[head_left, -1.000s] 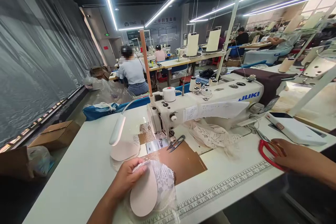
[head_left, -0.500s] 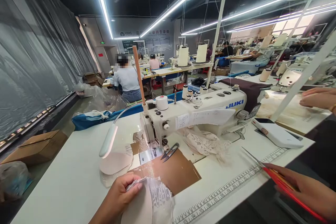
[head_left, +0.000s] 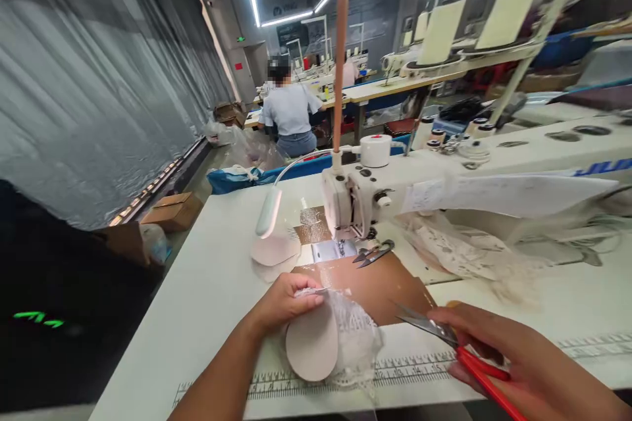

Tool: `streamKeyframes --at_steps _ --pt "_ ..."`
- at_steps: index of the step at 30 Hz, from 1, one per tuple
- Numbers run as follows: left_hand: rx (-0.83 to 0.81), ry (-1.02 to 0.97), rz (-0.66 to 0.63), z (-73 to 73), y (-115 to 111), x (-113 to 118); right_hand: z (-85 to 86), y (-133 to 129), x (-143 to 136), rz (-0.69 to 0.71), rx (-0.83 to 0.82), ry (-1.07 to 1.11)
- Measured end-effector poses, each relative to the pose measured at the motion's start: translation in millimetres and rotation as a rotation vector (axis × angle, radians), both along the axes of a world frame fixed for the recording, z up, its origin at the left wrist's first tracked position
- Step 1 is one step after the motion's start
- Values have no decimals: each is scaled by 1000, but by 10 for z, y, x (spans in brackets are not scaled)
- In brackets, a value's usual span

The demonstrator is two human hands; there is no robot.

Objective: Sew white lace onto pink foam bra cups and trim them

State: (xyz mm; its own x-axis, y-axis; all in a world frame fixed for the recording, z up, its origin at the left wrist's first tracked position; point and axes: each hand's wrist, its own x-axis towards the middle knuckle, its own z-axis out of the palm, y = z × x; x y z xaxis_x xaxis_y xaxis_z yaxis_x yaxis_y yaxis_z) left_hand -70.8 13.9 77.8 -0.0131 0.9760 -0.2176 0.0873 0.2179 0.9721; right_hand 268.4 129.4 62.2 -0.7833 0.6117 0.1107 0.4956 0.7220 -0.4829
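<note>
My left hand (head_left: 291,306) pinches the upper edge of a pale foam cup (head_left: 312,350) with white lace (head_left: 356,335) along its right side. The piece hangs over the front of the table. To its right, my right hand (head_left: 518,348) grips red-handled scissors (head_left: 476,368), whose tips point left toward the lace without touching it. Beyond both hands stands a white sewing machine (head_left: 345,207). Black thread snips (head_left: 376,254) lie by its needle area on a brown sheet (head_left: 360,279). Another pale cup piece (head_left: 271,251) rests left of the machine.
A printed ruler strip (head_left: 405,371) runs along the table's front. Loose lace fabric (head_left: 464,253) lies under the machine arm. A small lamp (head_left: 269,212) leans over the table's left part. One person (head_left: 290,108) sits ahead, and cardboard boxes (head_left: 172,210) stand on the floor at left.
My view has swung left and closer. My right hand has brought the scissors leftward from the table's right edge to near the lace. My left hand still holds the cup.
</note>
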Motion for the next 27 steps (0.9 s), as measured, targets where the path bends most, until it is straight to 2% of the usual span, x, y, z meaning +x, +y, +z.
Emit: streamKeyframes --at_steps 3,7,15,27 --pt "-1 -24 -9 -7 -15 -13 102 -60 -494 137 -16 -21" --pt "21 -48 -60 -6 -28 -32 120 -40 -770 184 59 -107" --pt "81 -31 -129 25 -12 -31 89 29 -867 234 165 -130" --pt "80 6 -156 41 -16 -26 173 33 -944 276 95 -138"
